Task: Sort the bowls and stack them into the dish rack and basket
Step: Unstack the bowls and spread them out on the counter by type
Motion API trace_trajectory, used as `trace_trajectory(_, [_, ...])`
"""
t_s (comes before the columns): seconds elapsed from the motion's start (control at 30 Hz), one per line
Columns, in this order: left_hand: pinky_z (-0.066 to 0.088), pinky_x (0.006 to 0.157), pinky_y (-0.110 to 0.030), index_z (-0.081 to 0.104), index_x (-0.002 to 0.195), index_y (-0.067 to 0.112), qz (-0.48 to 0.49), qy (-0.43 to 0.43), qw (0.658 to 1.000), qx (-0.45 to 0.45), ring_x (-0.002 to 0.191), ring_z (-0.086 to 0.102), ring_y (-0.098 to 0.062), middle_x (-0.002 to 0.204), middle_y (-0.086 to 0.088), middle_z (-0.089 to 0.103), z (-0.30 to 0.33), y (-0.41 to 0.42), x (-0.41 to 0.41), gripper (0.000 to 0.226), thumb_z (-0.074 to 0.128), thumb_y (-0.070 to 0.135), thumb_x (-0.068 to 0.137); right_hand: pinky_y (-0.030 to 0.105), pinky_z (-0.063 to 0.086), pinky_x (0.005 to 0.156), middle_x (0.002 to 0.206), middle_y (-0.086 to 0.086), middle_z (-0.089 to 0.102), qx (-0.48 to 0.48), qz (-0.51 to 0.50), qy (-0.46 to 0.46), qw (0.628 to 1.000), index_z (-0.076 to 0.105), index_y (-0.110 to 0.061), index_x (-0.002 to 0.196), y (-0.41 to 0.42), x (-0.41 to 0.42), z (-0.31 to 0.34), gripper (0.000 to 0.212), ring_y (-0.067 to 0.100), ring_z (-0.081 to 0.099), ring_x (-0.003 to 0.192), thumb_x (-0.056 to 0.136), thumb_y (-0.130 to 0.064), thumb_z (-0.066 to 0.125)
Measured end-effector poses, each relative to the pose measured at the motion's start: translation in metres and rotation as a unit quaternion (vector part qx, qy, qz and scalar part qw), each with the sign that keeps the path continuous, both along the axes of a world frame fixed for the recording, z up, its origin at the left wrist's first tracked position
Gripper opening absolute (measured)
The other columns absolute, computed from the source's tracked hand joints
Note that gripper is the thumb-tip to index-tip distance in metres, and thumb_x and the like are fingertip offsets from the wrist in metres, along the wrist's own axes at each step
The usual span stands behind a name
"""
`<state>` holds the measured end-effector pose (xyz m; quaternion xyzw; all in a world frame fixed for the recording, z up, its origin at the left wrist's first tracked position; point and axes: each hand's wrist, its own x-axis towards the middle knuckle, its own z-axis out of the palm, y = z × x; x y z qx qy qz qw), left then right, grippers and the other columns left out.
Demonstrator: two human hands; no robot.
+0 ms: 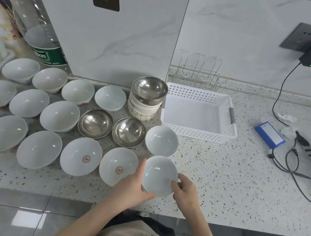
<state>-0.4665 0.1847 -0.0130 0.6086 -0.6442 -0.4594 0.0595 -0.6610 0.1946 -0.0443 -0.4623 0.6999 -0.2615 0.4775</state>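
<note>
Both hands hold one small white bowl at the near edge of the desk: the left hand cups its left rim, the right hand pinches the right rim (thumb inside). The empty white basket lies beyond, slightly right; the wire dish rack stands farther behind it. Both forearms reach forward, wrists low.

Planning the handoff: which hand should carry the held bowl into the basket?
Right, probably. Both hands grip the bowl, but the basket lies up and right, on the right hand's side.
</note>
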Motion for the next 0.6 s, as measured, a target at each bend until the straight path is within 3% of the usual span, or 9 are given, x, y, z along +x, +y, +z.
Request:
trace_trajectory(0.13, [0.044,0.058,-0.024,-0.01,0.153,0.035,-0.02,-0.061,0.998,0.007,0.083,0.065,-0.013,0.101,0.006,0.064,-0.002,-0.004,0.002,0.11,0.071,0.049,0.079,0.021,0.029,0.042,0.046,-0.01,0.044,0.008,0.008,-0.001,1.0,0.064,-0.022,0.108,-0.003,0.003,-0.001,0.025,0.01,0.033,0.043,0.09,-0.011,0.05])
trace_trajectory(0.27, [0.037,0.05,-0.021,-0.008,0.153,0.031,-0.037,-0.085,0.996,0.016,0.077,0.063,-0.013,0.095,0.006,0.062,-0.005,-0.007,0.003,0.107,0.069,0.048,0.081,0.022,0.028,0.042,0.045,-0.01,0.045,0.014,0.012,0.001,1.0,0.064,-0.02,0.105,-0.001,0.004,-0.002,0.022,0.01,0.032,0.043,0.091,-0.011,0.05])
trace_trajectory(0.6, [0.058,0.07,-0.034,-0.012,0.155,0.026,-0.085,-0.131,0.988,0.018,0.079,0.07,-0.016,0.091,0.0,0.072,-0.007,-0.012,0.004,0.109,0.068,0.043,0.083,0.023,0.028,0.043,0.045,-0.009,0.043,0.011,0.012,0.019,1.0,0.063,-0.023,0.11,0.001,0.005,-0.007,0.023,0.013,0.032,0.044,0.092,-0.014,0.051])
